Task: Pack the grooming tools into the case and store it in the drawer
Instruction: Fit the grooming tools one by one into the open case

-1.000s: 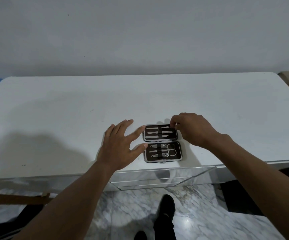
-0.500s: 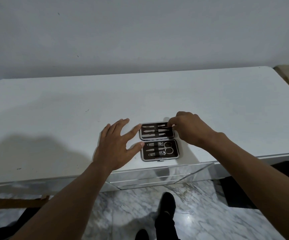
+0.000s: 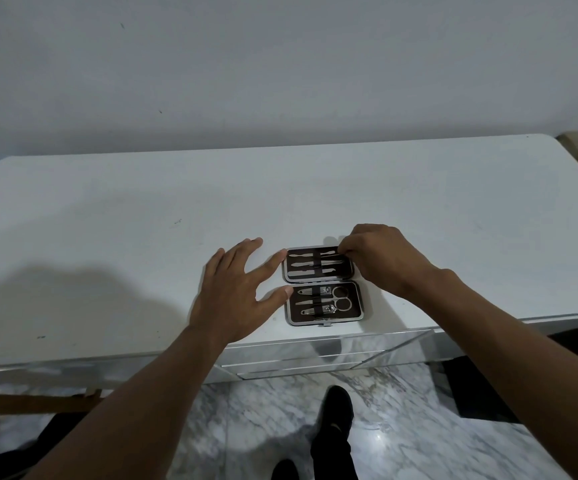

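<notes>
Fingers [image 3: 344, 250] of the right hand [image 3: 377, 259] are pinched together at the top-right corner of the case [image 3: 322, 285], on the end of the uppermost tool [image 3: 329, 252] or the rim there; can't tell which. Left hand [image 3: 237, 292] lies flat and spread, holding nothing, index tip and thumb tip touching the case's left edge. Case sits open, centre frame, near the front edge of the table [image 3: 107, 237], tools strapped in both halves, scissors [image 3: 341, 299] in the lower one. Drawer [image 3: 315, 355] is just below, looks shut.

Doing it well, imo: seat that top tool fully under its strap, keep the left hand bracing so the case doesn't slide, check nothing sticks up over the hinge line, then fold the top half toward the clasp on the near edge.

Vs 0.5 s ago: hands and case in much the same pose, left hand spread as before, right pinch at the same corner. No tool has visibly moved; small framing shift only.
</notes>
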Available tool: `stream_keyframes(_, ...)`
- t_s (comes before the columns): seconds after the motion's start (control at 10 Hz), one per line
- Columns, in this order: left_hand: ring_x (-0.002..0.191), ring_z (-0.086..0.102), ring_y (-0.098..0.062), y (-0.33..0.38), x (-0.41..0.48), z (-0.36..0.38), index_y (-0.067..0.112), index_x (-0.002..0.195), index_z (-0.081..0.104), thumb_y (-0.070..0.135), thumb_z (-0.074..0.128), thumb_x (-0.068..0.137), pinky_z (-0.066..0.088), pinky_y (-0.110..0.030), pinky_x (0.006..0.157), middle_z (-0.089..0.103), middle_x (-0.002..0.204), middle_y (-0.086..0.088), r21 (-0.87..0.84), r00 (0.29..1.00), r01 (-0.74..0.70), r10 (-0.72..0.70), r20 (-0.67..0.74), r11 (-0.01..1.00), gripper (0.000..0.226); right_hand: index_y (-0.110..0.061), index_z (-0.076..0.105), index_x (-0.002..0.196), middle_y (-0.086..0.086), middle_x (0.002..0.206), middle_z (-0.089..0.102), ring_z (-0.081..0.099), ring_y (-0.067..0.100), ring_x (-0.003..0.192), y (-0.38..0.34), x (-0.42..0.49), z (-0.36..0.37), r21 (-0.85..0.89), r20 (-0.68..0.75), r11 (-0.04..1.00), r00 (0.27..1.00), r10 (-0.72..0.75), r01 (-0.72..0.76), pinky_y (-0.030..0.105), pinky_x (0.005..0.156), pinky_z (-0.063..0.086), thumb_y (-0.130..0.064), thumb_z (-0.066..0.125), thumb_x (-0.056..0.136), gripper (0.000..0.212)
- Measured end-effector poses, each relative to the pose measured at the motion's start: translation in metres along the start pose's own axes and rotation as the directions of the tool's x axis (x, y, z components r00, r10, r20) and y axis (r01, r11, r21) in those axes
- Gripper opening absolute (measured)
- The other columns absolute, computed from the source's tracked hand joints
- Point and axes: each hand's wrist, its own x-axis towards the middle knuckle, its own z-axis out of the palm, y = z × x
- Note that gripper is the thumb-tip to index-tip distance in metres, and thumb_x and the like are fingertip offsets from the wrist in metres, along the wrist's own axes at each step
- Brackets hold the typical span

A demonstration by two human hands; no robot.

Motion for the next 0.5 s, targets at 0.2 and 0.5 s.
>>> stream_keyframes(0.2, 0.143, 0.028, -0.017, 0.000, 0.000, -0.001, 0.047, 0.143, 0.036, 0.073, 0.029, 0.087, 0.017, -0.046, 0.118, 0.036, 0.152, 0.002, -0.005, 1.000, -0.002, 0.002, -0.006, 1.000, 0.061, -0.013, 0.071, 0.098, 0.007, 0.094, 0.067, 0.061, 0.029, 0.088, -0.006, 0.001, 0.004, -0.016, 0.005, 1.000, 1.000, -0.021, 0.021, 0.035, 0.074, 0.049, -0.003, 0.051, 0.085, 0.026)
stream_keyframes(0.5, 0.143, 0.026, -0.016, 0.000, 0.000, 0.000, 0.048, 0.143, 0.034, 0.074, 0.027, 0.087, 0.016, -0.046, 0.119, 0.034, 0.153, 0.002, 0.002, 1.000, 0.002, -0.002, 0.000, 1.000, 0.062, -0.011, 0.068, 0.098, 0.009, 0.093, 0.065, 0.062, 0.030, 0.085, -0.017, 0.011, 0.014, -0.011, -0.006, 0.999, 0.999, -0.051, 0.050, 0.032, 0.072, 0.047, 0.002, 0.049, 0.082, 0.028)
